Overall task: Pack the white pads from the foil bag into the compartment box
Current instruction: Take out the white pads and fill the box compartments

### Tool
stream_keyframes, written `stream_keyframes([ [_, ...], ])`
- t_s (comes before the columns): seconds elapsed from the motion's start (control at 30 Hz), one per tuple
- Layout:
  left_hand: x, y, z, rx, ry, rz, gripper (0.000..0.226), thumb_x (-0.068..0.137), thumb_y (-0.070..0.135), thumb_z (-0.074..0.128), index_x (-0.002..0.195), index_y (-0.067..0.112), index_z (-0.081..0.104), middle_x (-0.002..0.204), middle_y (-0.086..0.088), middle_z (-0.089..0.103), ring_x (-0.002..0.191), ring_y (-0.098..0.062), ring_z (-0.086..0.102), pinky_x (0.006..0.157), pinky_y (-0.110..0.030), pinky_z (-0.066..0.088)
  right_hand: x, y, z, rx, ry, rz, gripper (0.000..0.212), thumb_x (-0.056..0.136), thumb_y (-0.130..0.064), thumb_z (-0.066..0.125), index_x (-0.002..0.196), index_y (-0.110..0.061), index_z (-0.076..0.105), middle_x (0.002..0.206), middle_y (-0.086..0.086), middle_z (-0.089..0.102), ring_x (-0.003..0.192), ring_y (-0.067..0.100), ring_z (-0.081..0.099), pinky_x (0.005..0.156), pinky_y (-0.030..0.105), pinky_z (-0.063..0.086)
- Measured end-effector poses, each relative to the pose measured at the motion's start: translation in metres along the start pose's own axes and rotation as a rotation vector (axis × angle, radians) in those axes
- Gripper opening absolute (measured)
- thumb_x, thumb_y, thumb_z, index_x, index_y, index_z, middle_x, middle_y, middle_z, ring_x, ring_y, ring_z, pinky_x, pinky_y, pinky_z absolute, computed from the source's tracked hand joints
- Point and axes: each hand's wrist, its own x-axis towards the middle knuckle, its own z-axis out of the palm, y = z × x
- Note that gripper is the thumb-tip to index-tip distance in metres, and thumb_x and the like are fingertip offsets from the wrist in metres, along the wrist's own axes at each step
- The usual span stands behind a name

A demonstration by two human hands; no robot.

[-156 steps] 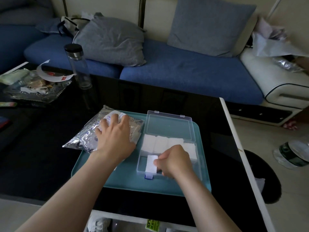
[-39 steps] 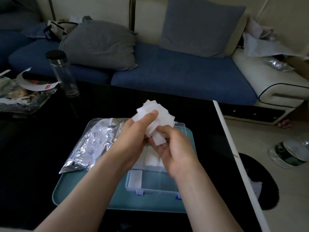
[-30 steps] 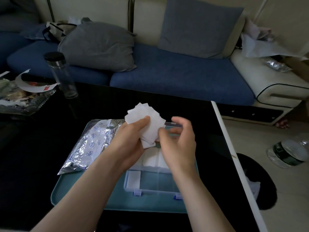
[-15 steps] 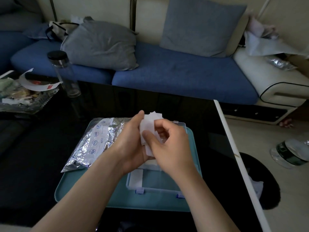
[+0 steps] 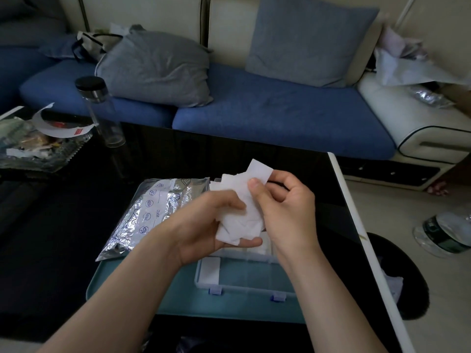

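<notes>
The bag (image 5: 158, 215) reads "Date." beside small round icons. It lies on the left of the tray (image 5: 122, 284), long axis running near-left to far-right. Above the box (image 5: 242, 278), the left hand (image 5: 204, 225) clamps a fanned bunch of pads (image 5: 242, 220), thumb on top, fingers curled beneath. The right hand (image 5: 283, 207) pinches the top pad (image 5: 257, 171) between thumb and forefinger; its long axis points up and far-right.
</notes>
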Motion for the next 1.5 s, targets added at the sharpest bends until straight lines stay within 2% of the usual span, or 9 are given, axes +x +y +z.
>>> stream_keyframes([
  [0.13, 0.001, -0.004, 0.003, 0.094, 0.032, 0.022, 0.034, 0.100, -0.009, 0.049, 0.127, 0.003, 0.067, 0.116, -0.021, 0.076, 0.099, -0.036, 0.076, 0.087, -0.058, 0.061, 0.002, 0.003, 0.000, -0.106, 0.015, -0.072, 0.010, 0.098, -0.025, 0.077, 0.107, -0.024, 0.080, 0.096, -0.007, 0.081, 0.091, 0.011, 0.077, 0.079, 0.039, 0.066],
  [0.3, 0.001, -0.003, -0.003, 0.082, 0.013, 0.035, 0.037, 0.102, -0.007, 0.048, 0.135, 0.003, 0.061, 0.124, -0.023, 0.073, 0.113, -0.044, 0.072, 0.094, -0.063, 0.057, 0.008, -0.003, -0.020, -0.051, -0.051, -0.076, 0.012, 0.099, -0.024, 0.074, 0.102, -0.036, 0.076, 0.093, -0.025, 0.077, 0.092, -0.010, 0.071, 0.072, 0.005, 0.052],
  [0.47, 0.000, 0.000, -0.002, 0.089, -0.007, 0.061, 0.045, 0.096, -0.011, 0.039, 0.133, -0.001, 0.064, 0.125, -0.025, 0.072, 0.109, -0.040, 0.072, 0.104, -0.067, 0.050, 0.005, 0.003, -0.019, -0.270, -0.146, -0.111, 0.018, 0.090, -0.020, 0.085, 0.106, -0.025, 0.082, 0.088, -0.009, 0.080, 0.085, 0.007, 0.076, 0.075, 0.024, 0.062],
  [0.63, -0.001, 0.000, 0.000, 0.076, -0.020, 0.041, 0.056, 0.089, -0.013, 0.029, 0.124, 0.002, 0.069, 0.121, -0.017, 0.076, 0.097, -0.032, 0.075, 0.072, -0.041, 0.062, 0.003, 0.007, -0.014, -0.410, -0.076, -0.192, 0.022, 0.086, -0.030, 0.088, 0.107, -0.029, 0.080, 0.090, -0.016, 0.076, 0.086, 0.001, 0.070, 0.075, 0.019, 0.058],
  [0.83, 0.000, 0.001, -0.004, -0.029, 0.021, 0.061, 0.053, 0.092, -0.007, 0.033, 0.138, -0.001, 0.058, 0.127, -0.028, 0.070, 0.114, -0.046, 0.070, 0.102, -0.066, 0.052, 0.004, 0.004, -0.015, -0.349, -0.039, -0.218, 0.015, 0.090, -0.019, 0.084, 0.103, -0.024, 0.078, 0.093, -0.012, 0.077, 0.088, 0.002, 0.074, 0.077, 0.024, 0.063],
  [1.03, -0.002, 0.000, -0.010, -0.006, 0.014, 0.066, 0.036, 0.102, -0.011, 0.044, 0.136, -0.006, 0.055, 0.123, -0.032, 0.070, 0.110, -0.050, 0.071, 0.077, -0.058, 0.064, 0.006, -0.008, -0.028, -0.129, -0.107, -0.139, 0.015, 0.093, -0.015, 0.081, 0.107, -0.022, 0.079, 0.099, -0.007, 0.081, 0.093, 0.008, 0.077, 0.079, 0.023, 0.062],
  [1.27, -0.003, -0.003, -0.012, 0.146, -0.048, 0.097, 0.046, 0.100, -0.016, 0.042, 0.141, 0.001, 0.056, 0.133, -0.022, 0.069, 0.122, -0.042, 0.068, 0.101, -0.062, 0.054, 0.001, 0.000, -0.018, -0.459, -0.101, -0.278, 0.026, 0.086, -0.020, 0.087, 0.111, -0.027, 0.080, 0.098, -0.015, 0.076, 0.089, 0.003, 0.073, 0.076, 0.020, 0.061],
  [1.37, -0.003, -0.002, -0.012, 0.177, -0.045, 0.121, 0.049, 0.100, -0.018, 0.038, 0.139, 0.003, 0.058, 0.132, -0.018, 0.071, 0.123, -0.039, 0.068, 0.109, -0.067, 0.047, 0.000, -0.002, -0.015, -0.478, -0.107, -0.286, 0.033, 0.084, -0.019, 0.089, 0.115, -0.027, 0.079, 0.094, -0.018, 0.075, 0.089, 0.001, 0.071, 0.075, 0.015, 0.056],
  [1.5, -0.003, 0.001, -0.011, 0.139, 0.000, 0.137, 0.049, 0.099, -0.015, 0.036, 0.138, 0.004, 0.059, 0.127, -0.022, 0.072, 0.118, -0.041, 0.070, 0.108, -0.067, 0.047, 0.002, -0.002, -0.013, -0.427, -0.095, -0.218, 0.032, 0.085, -0.018, 0.088, 0.115, -0.025, 0.078, 0.094, -0.014, 0.076, 0.088, 0.003, 0.072, 0.078, 0.024, 0.061],
])
